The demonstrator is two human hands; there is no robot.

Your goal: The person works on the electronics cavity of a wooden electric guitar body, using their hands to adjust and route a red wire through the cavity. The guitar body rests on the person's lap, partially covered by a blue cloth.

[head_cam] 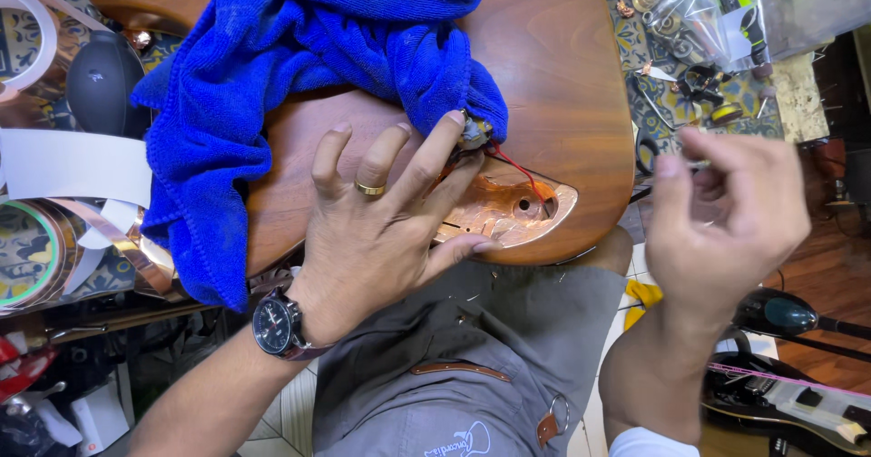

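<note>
My left hand [381, 216], with a gold ring and a wristwatch, lies spread on a brown wooden guitar body [562, 67]. Its index finger presses a small metal part [474, 132] with a red wire [517, 168] at the edge of a copper-lined cavity [508, 210]. A blue towel [299, 67] covers the upper left of the body. My right hand [721, 216] hovers to the right of the body, blurred, fingers curled and pinching something thin that I cannot make out.
Rolls and strips of copper foil tape [54, 239] and a black rubber blower [104, 85] sit at left. A clear bag of small parts [680, 12] and loose hardware lie at top right. A black guitar [789, 402] lies at lower right on the floor.
</note>
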